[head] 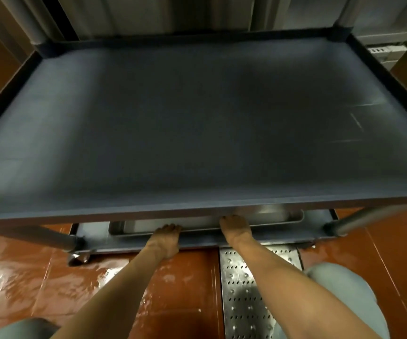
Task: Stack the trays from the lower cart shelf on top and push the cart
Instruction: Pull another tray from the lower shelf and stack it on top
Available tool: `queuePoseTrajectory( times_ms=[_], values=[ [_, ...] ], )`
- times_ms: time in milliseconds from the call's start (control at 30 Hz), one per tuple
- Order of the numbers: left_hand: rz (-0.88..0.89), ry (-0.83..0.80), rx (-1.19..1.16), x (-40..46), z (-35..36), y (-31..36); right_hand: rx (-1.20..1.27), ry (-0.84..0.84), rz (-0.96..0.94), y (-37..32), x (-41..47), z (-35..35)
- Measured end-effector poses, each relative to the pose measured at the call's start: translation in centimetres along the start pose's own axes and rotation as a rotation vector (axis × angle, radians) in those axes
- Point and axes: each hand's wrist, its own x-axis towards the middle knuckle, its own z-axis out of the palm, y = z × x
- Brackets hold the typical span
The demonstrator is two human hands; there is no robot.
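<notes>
A grey cart fills the view, its bare top shelf [197,123] with a raised rim spread out below me. Under its front edge shows the lower shelf [92,234], which carries a shiny metal tray [278,216]; most of the tray is hidden by the top shelf. My left hand [165,239] reaches under the top shelf, its fingers curled over the tray's near rim. My right hand [235,227] also lies on that rim further right, its fingertips hidden under the top shelf.
The floor is wet red-brown tile, with a perforated metal drain cover [246,289] under my right arm. A cart caster [79,258] shows at the lower left. My knees [339,285] are bent at both sides. Metal equipment stands behind the cart.
</notes>
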Motion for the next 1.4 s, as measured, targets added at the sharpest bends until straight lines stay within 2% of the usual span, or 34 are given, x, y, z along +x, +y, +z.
queuePoseTrajectory(
  times_ms=[267,400,500,733,933,1033,1233,1400],
  values=[
    [-0.042,0.062,0.056,-0.1,0.9,-0.2,-0.054,0.060,-0.108,-0.2,-1.3,-0.1],
    [-0.078,0.197,0.108,-1.7,0.9,-0.7,-0.042,0.114,-0.143,-0.5,-3.8,-1.3],
    [-0.056,0.255,0.152,-3.8,-0.7,-1.0,-0.008,0.091,-0.139,-0.5,-6.2,-3.7],
    [-0.042,0.183,0.153,-10.8,-7.7,-1.1,0.133,0.118,-0.032,-0.8,-12.6,-10.2],
    [0.128,0.273,0.013,-17.0,-10.4,-1.6,0.215,0.184,-0.063,-0.8,-18.3,-13.2],
    [0.136,0.221,-0.040,-20.8,-13.0,-1.0,0.251,0.141,-0.071,-0.4,-21.3,-16.3],
    [0.122,0.015,-0.075,-29.1,-19.3,-0.5,0.310,-0.092,-0.104,-0.6,-28.1,-23.7],
    [0.114,-0.096,-0.085,-35.4,-25.8,-1.0,0.280,-0.137,-0.159,-0.2,-33.4,-31.4]
  ],
)
